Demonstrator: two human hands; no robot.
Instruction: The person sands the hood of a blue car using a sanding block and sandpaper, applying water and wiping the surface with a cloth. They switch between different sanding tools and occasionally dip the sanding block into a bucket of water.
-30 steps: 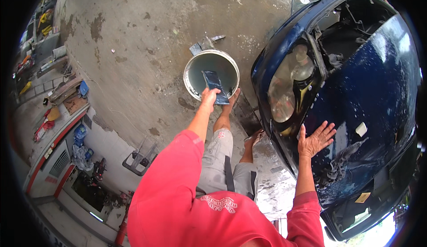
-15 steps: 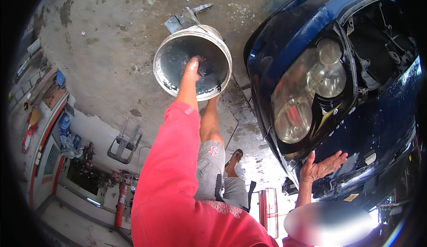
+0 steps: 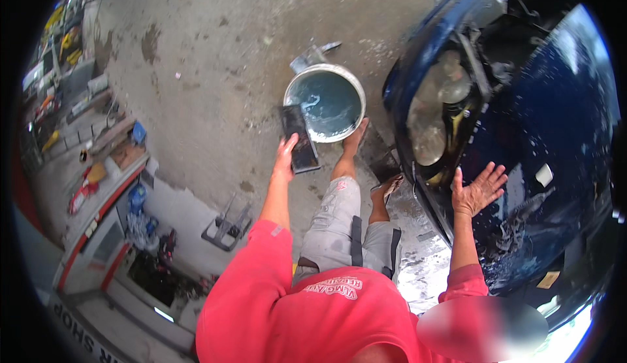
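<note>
In my left hand [image 3: 285,157] is a dark, flat rectangular sheet [image 3: 302,147] that looks like wet sandpaper, gripped at its left side. It hangs next to the near left rim of a white bucket [image 3: 358,87], overlapping it in view. Bluish-grey water [image 3: 336,108] with a streak of foam stands in the bucket. My right hand [image 3: 479,192] lies with fingers spread on the wet dark blue hood of a car [image 3: 542,121], close to its cloudy headlight [image 3: 428,142]. Right of that hand, a small whitish block [image 3: 544,175] rests on the hood.
A bent grey scrap [image 3: 308,58] lies on the concrete floor behind the bucket. My feet stand between bucket and car. A black frame-like part [image 3: 226,231] lies at the left by a wall. Farther left are a blue item [image 3: 138,133] and assorted clutter.
My left hand has come out of the bucket and now shows the dark sheet beside it. The view has shifted, and my right hand remains spread on the car.
</note>
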